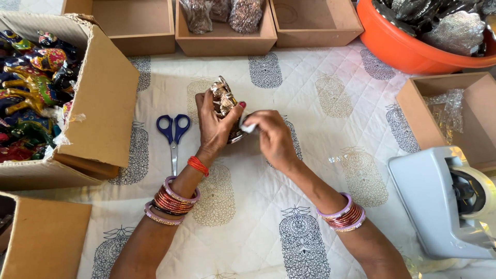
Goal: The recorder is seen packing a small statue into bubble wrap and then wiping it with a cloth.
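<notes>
My left hand [213, 125] grips a small object wrapped in clear crinkly plastic [223, 98], held upright above the printed white cloth [310, 93]. My right hand [273, 138] touches the wrapped object's lower right side, its fingers pinching a small whitish piece, maybe tape [248, 125], against the wrap. Both wrists wear stacks of bangles. The object inside the wrap is too hidden to tell its shape.
Blue-handled scissors [173, 133] lie left of my hands. A cardboard box of colourful painted figurines [31, 77] stands at the left. Brown open boxes [225, 39] line the far edge, one holding wrapped items. An orange tub [398, 46] sits far right, a grey tape dispenser [439, 201] near right.
</notes>
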